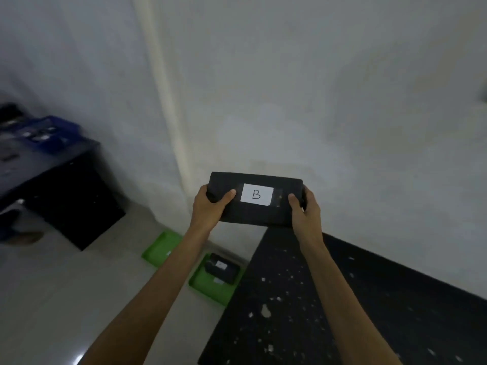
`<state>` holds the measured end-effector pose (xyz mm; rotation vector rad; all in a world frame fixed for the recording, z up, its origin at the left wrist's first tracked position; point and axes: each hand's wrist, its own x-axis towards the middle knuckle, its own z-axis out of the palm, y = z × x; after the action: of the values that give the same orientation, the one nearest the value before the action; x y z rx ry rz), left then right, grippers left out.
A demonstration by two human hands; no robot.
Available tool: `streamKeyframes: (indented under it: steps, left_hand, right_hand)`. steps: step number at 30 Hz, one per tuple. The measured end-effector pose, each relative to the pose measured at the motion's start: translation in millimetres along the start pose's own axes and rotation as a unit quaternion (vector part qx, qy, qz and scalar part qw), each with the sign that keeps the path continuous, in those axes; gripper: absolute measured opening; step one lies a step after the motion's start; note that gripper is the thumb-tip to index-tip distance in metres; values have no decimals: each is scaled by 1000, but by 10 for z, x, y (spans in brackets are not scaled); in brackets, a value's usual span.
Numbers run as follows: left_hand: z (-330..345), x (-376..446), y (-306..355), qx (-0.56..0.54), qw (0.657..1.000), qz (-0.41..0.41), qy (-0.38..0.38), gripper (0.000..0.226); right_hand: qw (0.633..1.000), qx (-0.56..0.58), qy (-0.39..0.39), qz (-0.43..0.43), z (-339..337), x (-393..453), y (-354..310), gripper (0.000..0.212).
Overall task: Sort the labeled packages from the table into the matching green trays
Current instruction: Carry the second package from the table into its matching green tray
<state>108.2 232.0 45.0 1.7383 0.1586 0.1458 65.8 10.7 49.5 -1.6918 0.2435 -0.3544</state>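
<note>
I hold a black package (254, 214) with a white label marked B up in front of me, above the far end of the dark table (316, 299). My left hand (210, 206) grips its left end and my right hand (307, 210) grips its right end. Two green trays lie on the floor by the wall below. The left tray (158, 250) shows only a small white tag. The right tray (210, 285) holds another black package (222, 267) with a white label that is too small to read.
A dark speckled table stretches to the lower right. At the left stands another dark table (52, 164) carrying a blue bin (44, 133) with several small items. A white wall corner rises behind. Pale floor lies between the tables.
</note>
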Motion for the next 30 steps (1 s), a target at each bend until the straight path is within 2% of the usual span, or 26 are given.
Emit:
streamKeyframes:
  steps: [6,14,22,27,30]
  left_hand:
    - [-1483,660,-686,-12,999,-29,11,58]
    - [-2912,1669,-1235,22,999,-16,-29,47]
    - [-3387,2739,-1773,81,994,-2,-68,36]
    - [-3456,3538,-2429,137,986,4,-96,36]
    - [-3538,3997,-2901,147,983,-29,-110,34]
  right_hand:
    - [998,-37,-52,16,1663,-253,249,47]
    - [994,-65,-47,79,3415,-252,327,44]
    - [982,-57,-5,179,4529,160,846,38]
    - [973,-28,25,229,5209,553,1470,34]
    - [965,-41,23,259,5641,774,1853,33]
